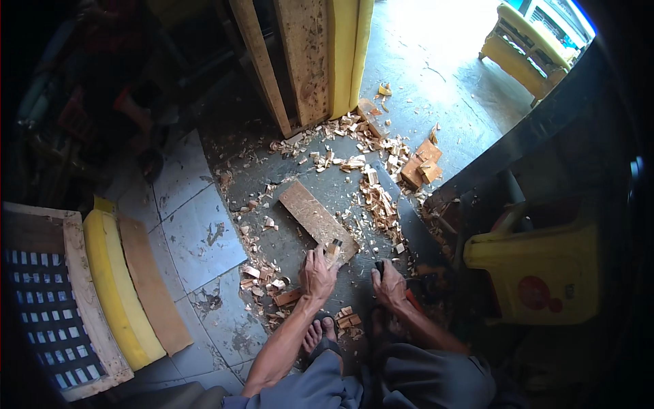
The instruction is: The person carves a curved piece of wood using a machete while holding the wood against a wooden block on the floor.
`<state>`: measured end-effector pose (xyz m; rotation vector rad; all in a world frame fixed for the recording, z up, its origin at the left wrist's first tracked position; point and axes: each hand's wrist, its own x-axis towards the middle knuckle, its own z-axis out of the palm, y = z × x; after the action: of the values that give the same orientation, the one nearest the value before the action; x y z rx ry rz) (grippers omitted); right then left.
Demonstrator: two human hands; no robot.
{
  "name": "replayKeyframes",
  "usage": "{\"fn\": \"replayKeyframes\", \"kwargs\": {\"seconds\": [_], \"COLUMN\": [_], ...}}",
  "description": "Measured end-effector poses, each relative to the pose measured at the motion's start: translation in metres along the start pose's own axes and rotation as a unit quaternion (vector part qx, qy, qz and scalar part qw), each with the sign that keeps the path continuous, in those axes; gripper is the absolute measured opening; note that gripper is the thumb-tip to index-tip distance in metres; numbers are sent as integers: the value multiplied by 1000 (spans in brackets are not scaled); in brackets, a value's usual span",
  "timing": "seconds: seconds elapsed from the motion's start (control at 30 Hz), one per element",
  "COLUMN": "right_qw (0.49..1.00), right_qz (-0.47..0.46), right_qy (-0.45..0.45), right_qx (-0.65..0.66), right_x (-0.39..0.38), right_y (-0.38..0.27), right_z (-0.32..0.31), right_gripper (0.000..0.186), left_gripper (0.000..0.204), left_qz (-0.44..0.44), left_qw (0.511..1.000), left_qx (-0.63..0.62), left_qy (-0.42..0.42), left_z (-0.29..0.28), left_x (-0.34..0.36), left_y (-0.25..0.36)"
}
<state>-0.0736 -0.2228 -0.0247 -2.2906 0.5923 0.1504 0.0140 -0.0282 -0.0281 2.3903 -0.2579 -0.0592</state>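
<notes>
My left hand (317,274) is closed around a small pale wooden piece (332,251) with a dark end, held over the near end of a flat wooden board (315,213). That board lies slantwise on the dark floor, with chips scattered on it. To the right, apart from the board, my right hand (390,286) is closed on a dark object (379,266). Only its black end shows past the fingers, so I cannot tell its kind. Something orange-red (412,300) shows beside my right wrist, partly hidden.
Wood chips (381,208) litter the floor around the board, with larger blocks (420,163) farther right. A yellow plastic stool (531,273) lies at right. Yellow-padded wooden frames stand at left (116,286) and at the back (306,61). My sandalled foot (320,334) is close below.
</notes>
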Motion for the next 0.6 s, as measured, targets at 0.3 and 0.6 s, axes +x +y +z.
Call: {"fn": "replayKeyframes", "kwargs": {"seconds": [0.3, 0.6], "right_qw": [909, 970], "right_qz": [-128, -204], "right_qy": [-251, -128], "right_qx": [308, -14], "right_x": [18, -7], "right_y": [-59, -52], "right_z": [-50, -47], "right_gripper": [89, 42], "left_gripper": [42, 32], "left_qz": [-161, -207], "left_qw": [846, 745], "left_qx": [-478, -558], "left_qy": [-170, -302], "left_z": [-27, -43], "left_x": [-20, -33], "left_y": [71, 56]}}
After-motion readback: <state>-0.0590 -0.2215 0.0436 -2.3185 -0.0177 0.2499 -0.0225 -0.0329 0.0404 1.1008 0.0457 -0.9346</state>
